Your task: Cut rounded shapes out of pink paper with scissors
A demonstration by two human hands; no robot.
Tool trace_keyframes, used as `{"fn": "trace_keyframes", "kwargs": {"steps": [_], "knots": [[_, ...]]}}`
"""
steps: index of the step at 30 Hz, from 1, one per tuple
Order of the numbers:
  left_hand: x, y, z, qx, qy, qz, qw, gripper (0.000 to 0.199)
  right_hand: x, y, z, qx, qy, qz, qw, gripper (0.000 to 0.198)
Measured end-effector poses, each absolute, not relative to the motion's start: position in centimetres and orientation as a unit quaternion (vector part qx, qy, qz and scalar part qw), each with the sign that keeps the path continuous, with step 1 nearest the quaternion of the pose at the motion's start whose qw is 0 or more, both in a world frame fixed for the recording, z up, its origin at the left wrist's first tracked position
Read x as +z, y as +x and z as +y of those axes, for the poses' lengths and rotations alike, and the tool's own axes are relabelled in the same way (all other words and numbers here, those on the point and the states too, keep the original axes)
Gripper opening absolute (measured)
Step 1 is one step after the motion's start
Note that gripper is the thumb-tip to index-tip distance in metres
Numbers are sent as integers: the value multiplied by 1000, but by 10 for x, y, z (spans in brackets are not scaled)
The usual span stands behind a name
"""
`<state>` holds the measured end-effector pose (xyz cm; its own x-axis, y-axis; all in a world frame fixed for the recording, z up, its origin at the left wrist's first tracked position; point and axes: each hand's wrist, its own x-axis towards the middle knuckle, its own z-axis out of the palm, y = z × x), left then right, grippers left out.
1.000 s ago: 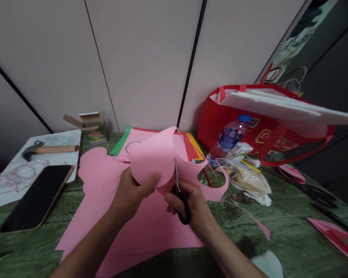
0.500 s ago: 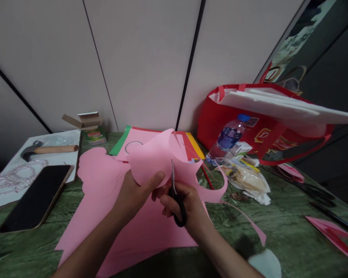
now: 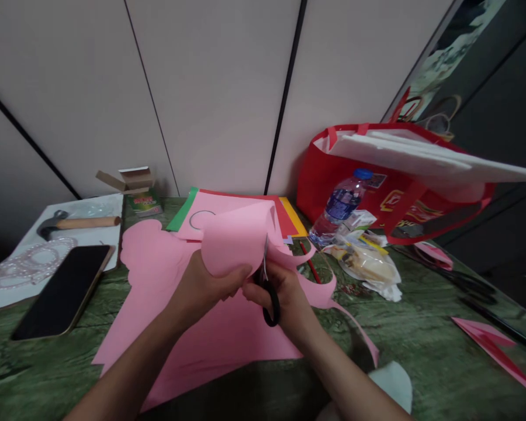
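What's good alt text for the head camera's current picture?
A left hand holds curled pink paper while the right hand holds scissors at its edge. Pink sheets lie beneath on a green table; phone and hammer at left, bottle and red bag at right.

room over the green counter (image 3: 416, 333) between the right hand (image 3: 287, 289) and the folded pink paper (image 3: 486, 339), a curled pink strip (image 3: 370, 347) reaching into that gap, bottle (image 3: 342, 204) and red bag (image 3: 315, 175) blocking the far right, wall (image 3: 214, 105) closing the back, phone (image 3: 63, 292) at left
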<state>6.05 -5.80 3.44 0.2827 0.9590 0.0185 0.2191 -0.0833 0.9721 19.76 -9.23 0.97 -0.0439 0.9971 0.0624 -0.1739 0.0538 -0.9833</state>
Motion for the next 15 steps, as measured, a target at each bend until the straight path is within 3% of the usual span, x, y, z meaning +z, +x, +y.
{"fn": "trace_keyframes", "kwargs": {"steps": [15], "knots": [[35,59,-58,382,659,451,465,19,7,200,-93,524,-402,-496,564,23]]}}
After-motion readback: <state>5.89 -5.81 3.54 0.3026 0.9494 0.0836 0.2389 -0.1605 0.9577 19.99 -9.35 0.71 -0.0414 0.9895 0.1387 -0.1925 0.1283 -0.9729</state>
